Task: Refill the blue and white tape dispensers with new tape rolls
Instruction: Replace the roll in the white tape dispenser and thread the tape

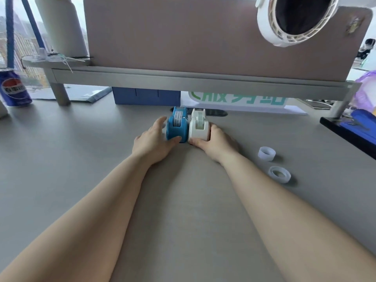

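A blue tape dispenser (176, 125) and a white tape dispenser (199, 126) stand side by side, touching, in the middle of the grey desk (81, 151). My left hand (153, 141) wraps the blue one from the left, thumb on its near end. On the other side, my right hand (215, 142) grips the white one from the right, thumb against its near end. Each dispenser shows a roll inside. Two clear tape rolls lie on the desk to the right: one upright (266, 153), one flat (279, 174).
A grey monitor riser (183, 78) spans the back, with a blue box (146, 96) and a green-lettered white sheet (240, 101) under it. A Pepsi can (14, 88) stands far left. A blue stapler (362, 124) lies on a dark tray at right. A white fan (295, 19) hangs above.
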